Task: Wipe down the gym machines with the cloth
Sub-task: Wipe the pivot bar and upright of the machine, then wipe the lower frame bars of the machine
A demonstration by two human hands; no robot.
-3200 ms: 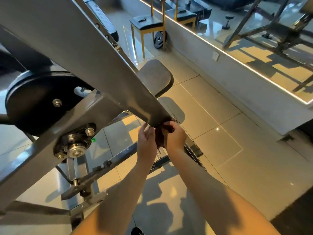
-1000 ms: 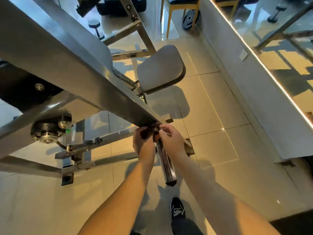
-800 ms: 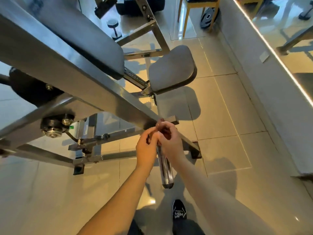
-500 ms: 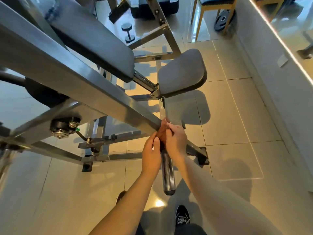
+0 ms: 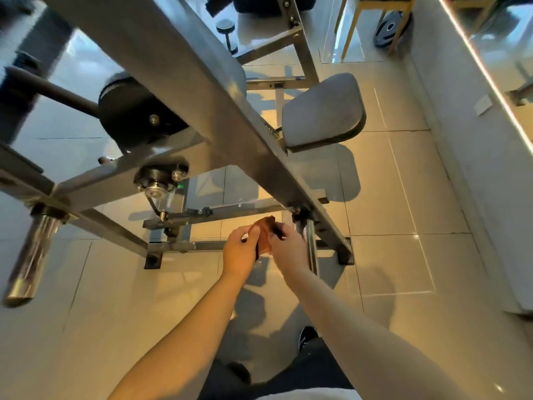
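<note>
Head view: a small, crumpled reddish-brown cloth [image 5: 264, 234] sits bunched between both hands, pinched by the left hand [image 5: 240, 253] and gripped by the right hand [image 5: 289, 249]. Just right of the right hand hangs the gym machine's [image 5: 219, 111] chrome bar [image 5: 311, 249].

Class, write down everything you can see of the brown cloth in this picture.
The cloth is small, reddish-brown and looks like soft fabric, bunched into a crumpled wad with one corner poking up. It is held in the air between both hands: the left hand pinches its left edge and the right hand grips its right side. It sits just left of the machine's chrome bar, apparently not touching it.
</note>
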